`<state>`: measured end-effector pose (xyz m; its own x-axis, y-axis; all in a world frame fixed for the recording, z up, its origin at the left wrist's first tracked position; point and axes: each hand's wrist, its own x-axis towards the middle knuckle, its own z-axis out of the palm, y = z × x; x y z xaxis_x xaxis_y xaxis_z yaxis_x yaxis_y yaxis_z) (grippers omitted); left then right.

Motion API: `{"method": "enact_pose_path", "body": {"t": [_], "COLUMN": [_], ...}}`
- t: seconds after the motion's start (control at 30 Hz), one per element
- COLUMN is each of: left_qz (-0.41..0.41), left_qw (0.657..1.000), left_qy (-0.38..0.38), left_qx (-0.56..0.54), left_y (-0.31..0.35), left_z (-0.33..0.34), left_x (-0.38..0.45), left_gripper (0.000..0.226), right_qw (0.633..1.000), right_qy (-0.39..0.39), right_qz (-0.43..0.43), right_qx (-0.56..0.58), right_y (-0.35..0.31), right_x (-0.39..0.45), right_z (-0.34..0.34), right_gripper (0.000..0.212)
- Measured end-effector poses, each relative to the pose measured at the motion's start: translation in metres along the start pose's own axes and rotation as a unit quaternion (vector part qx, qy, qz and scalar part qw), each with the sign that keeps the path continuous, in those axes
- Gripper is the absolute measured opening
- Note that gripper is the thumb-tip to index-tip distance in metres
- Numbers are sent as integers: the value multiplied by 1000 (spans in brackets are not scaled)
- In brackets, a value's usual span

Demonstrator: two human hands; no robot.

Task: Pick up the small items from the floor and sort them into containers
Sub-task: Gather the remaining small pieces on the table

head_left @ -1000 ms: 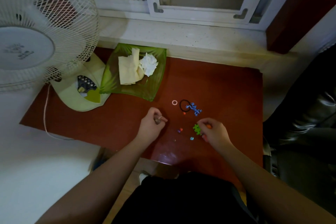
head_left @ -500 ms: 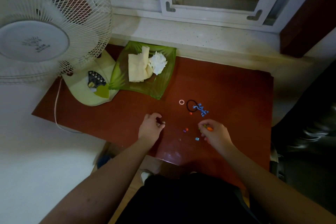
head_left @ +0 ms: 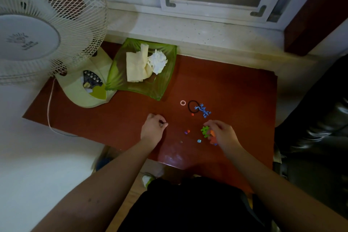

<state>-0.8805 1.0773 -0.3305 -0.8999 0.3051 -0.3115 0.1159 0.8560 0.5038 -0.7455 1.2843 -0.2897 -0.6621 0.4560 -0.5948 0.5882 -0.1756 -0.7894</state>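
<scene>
Small items lie on a red-brown board (head_left: 235, 88): a pink ring (head_left: 182, 103), a black hair tie (head_left: 193, 106), a blue toy lizard (head_left: 203, 110), an orange bead (head_left: 192, 114), a purple and orange bead pair (head_left: 187, 132), a blue bead (head_left: 199, 140). My right hand (head_left: 222, 133) is curled over a green puzzle-shaped piece (head_left: 204, 131) and orange pieces (head_left: 212, 137), fingers touching them. My left hand (head_left: 153, 128) rests on the board with fingers pinched together; whether it holds anything is hidden. A green glass dish (head_left: 162, 84) sits at the back left.
The dish holds folded cream paper (head_left: 136, 66) and a crumpled white tissue (head_left: 158, 61). A white standing fan (head_left: 37, 30) with a pale green base (head_left: 84, 92) and cord (head_left: 49, 111) stands left. A window sill (head_left: 207, 32) runs behind. Dark objects (head_left: 320, 118) sit right.
The view has shifted slightly. My right hand has drawn back a little, uncovering the green piece and gathering orange pieces under the fingers. My left hand stays pinched in about the same spot.
</scene>
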Motion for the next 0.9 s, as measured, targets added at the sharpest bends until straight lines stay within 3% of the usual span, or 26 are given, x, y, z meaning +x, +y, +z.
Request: {"method": "enact_pose_path", "body": {"t": [0.1,0.23,0.4,0.57,0.73,0.83,0.9], "left_qz": [48,164,260,316,338,322,293], "left_qw": [998,982,956,947,940,946,955], "left_qy": [-9,-47,-75,-48,-42,-21,13], "left_qx": [-27,-84,-109,-41,-6,-12,-48], "left_y": [8,42,82,95,95,96,96], "left_z": [1,5,10,13,14,11,6], "left_x": [-2,-18,-37,-41,-39,-41,-42], "left_gripper": [6,9,9,14,18,27,21], "right_qw": [981,920,864,811,805,817,821], "right_qy": [-5,2,6,-58,-45,-20,3], "right_qz": [96,188,215,210,203,203,208], "right_qx": [167,345,455,544,555,539,531], "right_y": [-2,-2,-2,-8,-12,-12,-13], "right_x": [-1,3,11,12,11,13,13], "right_z": [4,18,34,39,41,40,40], "right_gripper": [28,28,34,44,50,45,38]}}
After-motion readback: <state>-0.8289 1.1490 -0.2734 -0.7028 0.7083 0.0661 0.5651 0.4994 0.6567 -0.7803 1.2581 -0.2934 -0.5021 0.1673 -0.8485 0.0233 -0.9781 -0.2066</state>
